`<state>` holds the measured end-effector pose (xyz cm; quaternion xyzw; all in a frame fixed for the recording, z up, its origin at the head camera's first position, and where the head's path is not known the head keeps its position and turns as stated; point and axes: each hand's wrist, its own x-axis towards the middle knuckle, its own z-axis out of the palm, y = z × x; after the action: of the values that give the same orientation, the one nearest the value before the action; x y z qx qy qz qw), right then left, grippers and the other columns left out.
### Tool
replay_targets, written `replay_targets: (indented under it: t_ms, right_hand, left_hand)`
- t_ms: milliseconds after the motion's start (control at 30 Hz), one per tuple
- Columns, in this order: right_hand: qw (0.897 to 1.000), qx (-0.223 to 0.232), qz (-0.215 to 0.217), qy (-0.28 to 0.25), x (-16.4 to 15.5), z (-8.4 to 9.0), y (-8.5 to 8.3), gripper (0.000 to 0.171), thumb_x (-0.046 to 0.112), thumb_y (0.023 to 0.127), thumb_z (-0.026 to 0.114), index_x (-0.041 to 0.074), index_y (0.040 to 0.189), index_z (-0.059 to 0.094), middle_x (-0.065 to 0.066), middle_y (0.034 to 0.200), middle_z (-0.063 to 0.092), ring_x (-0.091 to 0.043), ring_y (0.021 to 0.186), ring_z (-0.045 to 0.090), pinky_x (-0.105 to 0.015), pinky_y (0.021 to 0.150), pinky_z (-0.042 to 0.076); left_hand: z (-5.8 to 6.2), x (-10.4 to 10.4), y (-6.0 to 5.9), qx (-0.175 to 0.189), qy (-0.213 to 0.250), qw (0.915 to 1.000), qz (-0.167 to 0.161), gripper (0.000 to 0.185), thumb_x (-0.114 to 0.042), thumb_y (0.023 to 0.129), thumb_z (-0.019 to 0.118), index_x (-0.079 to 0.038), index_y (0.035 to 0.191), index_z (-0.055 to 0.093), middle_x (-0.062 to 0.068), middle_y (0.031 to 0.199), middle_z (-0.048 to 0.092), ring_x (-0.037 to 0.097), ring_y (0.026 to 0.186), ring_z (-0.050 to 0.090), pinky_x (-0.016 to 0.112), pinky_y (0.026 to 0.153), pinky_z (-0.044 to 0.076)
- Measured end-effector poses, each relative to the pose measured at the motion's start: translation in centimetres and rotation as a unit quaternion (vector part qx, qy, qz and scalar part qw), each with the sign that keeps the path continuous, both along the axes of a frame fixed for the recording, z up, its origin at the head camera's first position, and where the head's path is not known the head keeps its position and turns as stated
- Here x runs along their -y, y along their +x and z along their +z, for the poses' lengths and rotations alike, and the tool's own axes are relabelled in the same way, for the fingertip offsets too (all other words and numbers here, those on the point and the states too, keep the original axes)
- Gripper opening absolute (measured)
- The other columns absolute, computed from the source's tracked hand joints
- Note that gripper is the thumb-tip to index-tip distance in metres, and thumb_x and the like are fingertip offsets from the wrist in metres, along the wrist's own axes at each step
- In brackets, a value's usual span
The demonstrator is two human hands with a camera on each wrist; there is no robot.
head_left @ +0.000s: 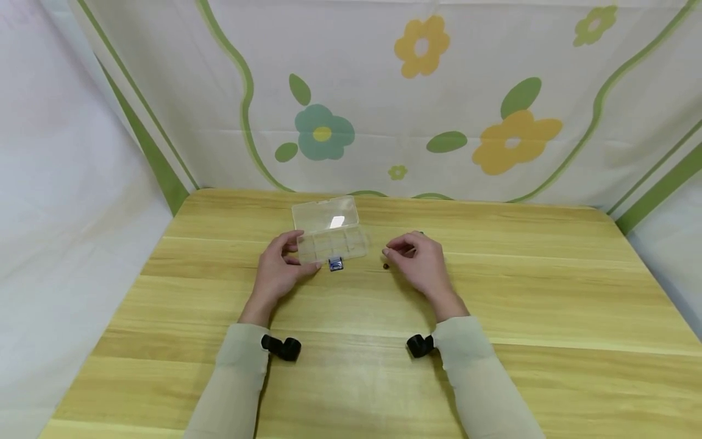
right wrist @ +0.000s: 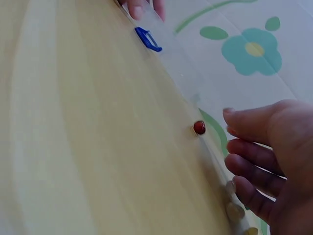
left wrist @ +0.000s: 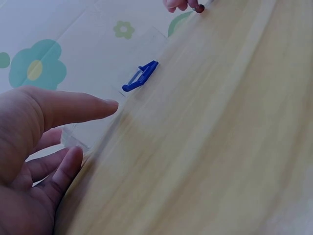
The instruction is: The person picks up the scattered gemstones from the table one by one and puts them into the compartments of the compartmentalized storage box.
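Observation:
A clear plastic divided box (head_left: pixel 331 244) lies with its lid (head_left: pixel 325 214) raised behind it and a blue latch (head_left: pixel 336 264) at the front. My left hand (head_left: pixel 278 266) holds the box's left end, thumb along the front corner and fingers around the side. Beside the box on the right, a small dark red bead (right wrist: pixel 199 128) sits on the table. My right hand (head_left: pixel 418 259) hovers just behind and right of this bead, its thumb and index finger near each other. No item shows between those fingertips, and the bead stands apart from them.
Several small pale stones or beads (right wrist: pixel 235 211) lie past the right hand, partly covered by it in the head view. The wooden table (head_left: pixel 351 366) ends at a flowered cloth (head_left: pixel 378 91) behind. Each sleeve carries a black wrist camera (head_left: pixel 420 346).

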<state>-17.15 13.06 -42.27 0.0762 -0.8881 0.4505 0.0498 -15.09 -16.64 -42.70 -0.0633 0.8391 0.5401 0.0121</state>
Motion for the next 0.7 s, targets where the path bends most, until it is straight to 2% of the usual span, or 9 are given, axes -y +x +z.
replay_targets:
  t_ms: [133,300,433,700]
  right_hand:
    - [0.999,0.026,0.024,0.018,-0.8,0.0,0.0,0.011,0.024,0.095,0.084,0.015,0.102,0.082,-0.005,0.103,0.075,-0.020,0.089,0.068,-0.035,0.080,0.057]
    - [0.996,0.043,0.059,0.041,-1.2,0.0,0.1,0.012,0.029,0.090,0.089,0.020,0.096,0.083,-0.001,0.102,0.072,-0.019,0.090,0.063,-0.034,0.083,0.052]
    - [0.995,0.041,0.073,0.052,-1.3,0.1,0.2,0.012,0.029,0.087,0.091,0.022,0.091,0.083,0.000,0.101,0.070,-0.019,0.090,0.059,-0.035,0.082,0.050]
    - [0.994,0.029,0.086,0.054,-1.5,0.0,0.1,0.008,0.024,0.088,0.090,0.022,0.091,0.083,0.000,0.101,0.070,-0.017,0.089,0.060,-0.034,0.081,0.050]
  left_hand:
    - [0.0,0.0,0.0,0.001,-0.004,1.0000,0.001,0.082,-0.008,0.082,0.093,-0.016,0.155,0.056,0.015,0.138,0.058,0.032,0.109,0.062,0.040,0.098,0.054]
    - [-0.1,0.0,0.0,0.003,-0.009,0.9999,0.003,0.082,-0.010,0.082,0.093,-0.017,0.155,0.055,0.016,0.138,0.058,0.032,0.110,0.063,0.041,0.098,0.054]
    - [-0.1,0.0,0.0,0.002,-0.010,0.9999,0.003,0.082,-0.010,0.082,0.093,-0.017,0.155,0.056,0.016,0.138,0.059,0.032,0.109,0.063,0.041,0.098,0.054]
    - [0.0,0.0,0.0,0.000,-0.012,0.9999,0.003,0.082,-0.010,0.082,0.093,-0.017,0.155,0.056,0.016,0.137,0.059,0.032,0.109,0.063,0.041,0.097,0.054]
